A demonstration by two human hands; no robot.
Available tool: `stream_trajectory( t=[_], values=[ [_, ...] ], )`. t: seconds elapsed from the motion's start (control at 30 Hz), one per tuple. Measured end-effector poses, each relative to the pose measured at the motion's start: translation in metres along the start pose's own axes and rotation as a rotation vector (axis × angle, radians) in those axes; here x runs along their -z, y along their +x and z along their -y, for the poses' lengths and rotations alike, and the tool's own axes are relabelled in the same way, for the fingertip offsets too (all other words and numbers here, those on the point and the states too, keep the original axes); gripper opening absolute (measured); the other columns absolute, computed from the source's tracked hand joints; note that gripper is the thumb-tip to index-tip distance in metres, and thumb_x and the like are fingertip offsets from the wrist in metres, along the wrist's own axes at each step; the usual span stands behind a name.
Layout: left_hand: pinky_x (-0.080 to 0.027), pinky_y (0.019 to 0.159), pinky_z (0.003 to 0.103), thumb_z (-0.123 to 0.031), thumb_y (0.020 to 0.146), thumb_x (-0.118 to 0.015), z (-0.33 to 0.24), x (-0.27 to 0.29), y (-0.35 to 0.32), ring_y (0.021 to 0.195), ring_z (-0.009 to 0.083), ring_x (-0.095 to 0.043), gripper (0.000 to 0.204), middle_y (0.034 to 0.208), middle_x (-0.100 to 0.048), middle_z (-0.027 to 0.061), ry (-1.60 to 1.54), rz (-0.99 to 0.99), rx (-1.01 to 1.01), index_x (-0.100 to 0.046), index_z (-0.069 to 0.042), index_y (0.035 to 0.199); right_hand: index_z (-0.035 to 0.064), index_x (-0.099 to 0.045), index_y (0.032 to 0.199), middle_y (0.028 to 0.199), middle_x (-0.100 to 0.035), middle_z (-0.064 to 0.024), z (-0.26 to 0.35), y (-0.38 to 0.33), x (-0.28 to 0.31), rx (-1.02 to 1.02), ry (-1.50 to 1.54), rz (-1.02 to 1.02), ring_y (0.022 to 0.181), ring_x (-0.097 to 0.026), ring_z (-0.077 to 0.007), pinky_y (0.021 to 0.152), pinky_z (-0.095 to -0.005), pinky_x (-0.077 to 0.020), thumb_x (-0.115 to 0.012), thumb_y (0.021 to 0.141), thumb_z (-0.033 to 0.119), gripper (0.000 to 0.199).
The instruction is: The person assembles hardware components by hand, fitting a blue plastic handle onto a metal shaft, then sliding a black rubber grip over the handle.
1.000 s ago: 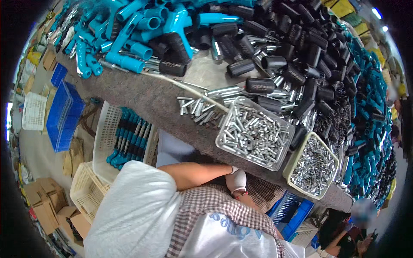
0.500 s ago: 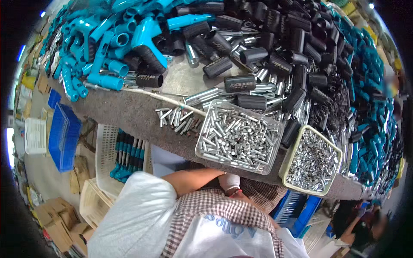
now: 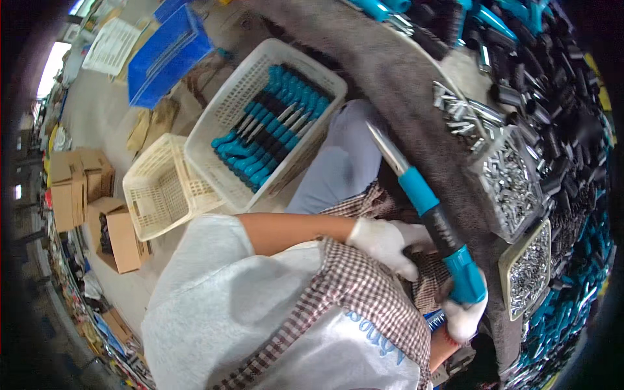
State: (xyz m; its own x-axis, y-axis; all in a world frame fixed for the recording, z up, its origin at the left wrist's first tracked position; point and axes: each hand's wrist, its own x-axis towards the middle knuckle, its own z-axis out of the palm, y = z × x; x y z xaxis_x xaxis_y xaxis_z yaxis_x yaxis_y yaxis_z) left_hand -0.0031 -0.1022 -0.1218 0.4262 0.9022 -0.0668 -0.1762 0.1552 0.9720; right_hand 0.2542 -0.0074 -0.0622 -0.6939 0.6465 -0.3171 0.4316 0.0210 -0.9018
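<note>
1. Tool with a bright metal shaft and a teal-and-black grip, lying slantwise from the upper middle down to the lower right of the frame, shaft end uppermost
2. Left hand in a white glove, right of centre, closed around the black middle part of the grip, forearm bare and coming in from the left
3. Right hand in a white glove, lower right, wrapped about the teal butt end of the same tool, fingers partly hidden behind it
4. Checked apron and pale grey sleeve filling the lower middle, just under both hands
5. White basket in the upper middle, holding a row of finished teal-and-black tools, standing on the floor just beside the knee
6. Smaller cream basket to its lower left, touching it at one corner
7. Blue crate at the upper left, well apart from the hands
8. Cardboard boxes along the left edge
9. Grey-covered bench running down the right side, its edge near the tool's shaft
10. Two metal trays of small silver parts on the bench at the right, near the right hand
11. Heap of black grips at the far right, with teal parts at the upper right and lower right
</note>
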Motion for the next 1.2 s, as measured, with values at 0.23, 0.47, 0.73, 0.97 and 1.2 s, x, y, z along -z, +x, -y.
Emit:
stream_trajectory(
  t=[0.23, 0.47, 0.73, 0.97, 1.2],
  values=[
    [-0.050, 0.092, 0.037, -0.008, 0.085, -0.067, -0.009, 0.050, -0.063, 0.105, 0.0213, -0.062, 0.027, 0.107, -0.064, 0.0143, -0.234, -0.871, -0.365, -0.051, -0.006, 0.107, -0.0013, -0.053, 0.124, 0.108, -0.061, -0.0076, 0.027, 0.086, -0.132, 0.134, -0.024, 0.030, 0.097, -0.058, -0.0150, 0.087, -0.0292, -0.0468, -0.060, 0.087, 0.008, 0.039],
    [-0.049, 0.084, 0.041, -0.030, 0.078, -0.068, 0.118, 0.208, -0.270, 0.094, 0.0332, -0.064, 0.042, 0.102, -0.066, 0.0158, 0.645, -1.607, 0.686, -0.057, -0.008, 0.112, -0.0021, -0.062, 0.109, 0.097, -0.065, -0.0068, -0.032, 0.067, -0.106, -0.140, -0.128, -0.183, 0.087, -0.060, -0.0143, 0.081, -0.0274, -0.0479, -0.056, 0.089, 0.004, 0.022],
    [-0.045, 0.098, 0.043, -0.031, 0.074, -0.067, 0.240, 0.285, -0.337, 0.116, 0.0386, -0.057, 0.059, 0.120, -0.061, 0.0246, 0.721, -1.051, 1.425, -0.055, -0.008, 0.127, -0.0017, -0.064, 0.107, 0.096, -0.068, -0.0151, -0.097, 0.046, -0.104, -0.279, -0.442, -0.241, 0.089, -0.064, -0.0213, 0.083, -0.0314, -0.0485, -0.063, 0.088, 0.013, 0.024],
    [-0.045, 0.101, 0.043, -0.031, 0.075, -0.069, 0.251, 0.299, -0.330, 0.123, 0.0368, -0.052, 0.076, 0.134, -0.053, 0.0243, 0.722, -0.825, 1.409, -0.041, -0.004, 0.139, -0.0044, -0.061, 0.115, 0.107, -0.066, -0.0228, -0.101, 0.044, -0.106, -0.371, -0.654, -0.250, 0.100, -0.064, -0.0333, 0.090, -0.0372, -0.0473, -0.068, 0.087, 0.022, 0.039],
    [-0.043, 0.103, 0.042, -0.037, 0.064, -0.080, 0.297, 0.313, -0.392, 0.120, 0.0349, -0.054, 0.094, 0.132, -0.053, 0.0252, 0.606, -0.506, 1.526, -0.039, -0.002, 0.141, -0.0008, -0.063, 0.109, 0.099, -0.065, -0.0241, -0.114, 0.050, -0.106, -0.233, -0.763, -0.144, 0.093, -0.062, -0.0404, 0.081, -0.0440, -0.0493, -0.067, 0.084, 0.022, 0.034]
  ],
)
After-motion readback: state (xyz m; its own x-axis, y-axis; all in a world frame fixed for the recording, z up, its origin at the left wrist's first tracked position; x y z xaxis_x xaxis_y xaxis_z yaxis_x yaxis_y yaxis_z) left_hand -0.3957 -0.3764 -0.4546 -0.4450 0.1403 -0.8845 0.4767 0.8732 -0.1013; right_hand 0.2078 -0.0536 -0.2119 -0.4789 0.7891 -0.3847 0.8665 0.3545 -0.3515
